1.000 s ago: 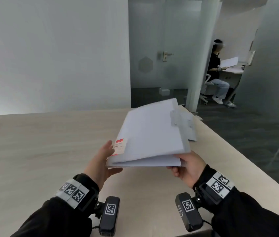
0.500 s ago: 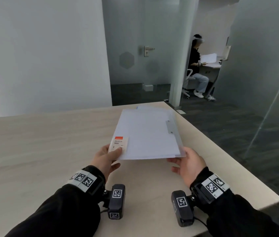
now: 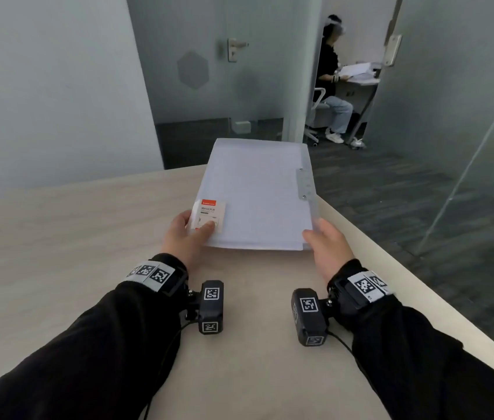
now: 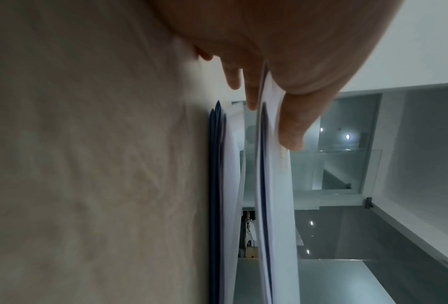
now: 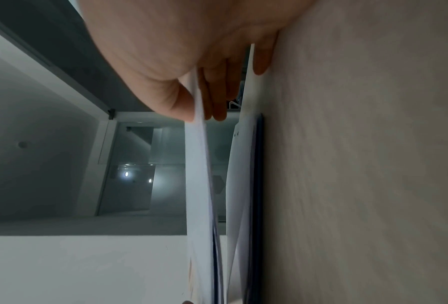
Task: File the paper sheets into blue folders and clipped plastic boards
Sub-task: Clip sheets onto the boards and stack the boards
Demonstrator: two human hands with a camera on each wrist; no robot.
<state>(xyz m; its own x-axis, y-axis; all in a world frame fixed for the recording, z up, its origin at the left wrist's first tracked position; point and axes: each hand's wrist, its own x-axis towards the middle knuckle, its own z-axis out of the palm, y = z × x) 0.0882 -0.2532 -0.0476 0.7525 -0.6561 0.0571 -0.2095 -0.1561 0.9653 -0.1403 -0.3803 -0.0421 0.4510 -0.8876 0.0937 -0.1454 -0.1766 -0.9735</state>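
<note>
A translucent white plastic folder (image 3: 257, 195) filled with paper sheets, bearing a red-and-white label (image 3: 209, 215) and a clip strip (image 3: 304, 184), hangs nearly level just above the table. My left hand (image 3: 192, 230) pinches its near left corner, thumb on the label and fingers underneath. At the near right corner my right hand (image 3: 320, 234) grips it the same way. The wrist views show the held folder (image 4: 274, 205) (image 5: 200, 185) a small gap above a stack of white sheets and dark blue folders (image 4: 220, 205) (image 5: 246, 195) lying on the table. In the head view the stack is hidden.
The light wood table (image 3: 57, 253) stretches wide to the left; its right edge (image 3: 391, 268) runs close beside my right hand. Beyond are a glass wall and door, and a seated person (image 3: 332, 77) at a far desk.
The folder has come down from a tilted, raised position to nearly level and low over the table. My left thumb now lies on its label. Both hands kept their hold.
</note>
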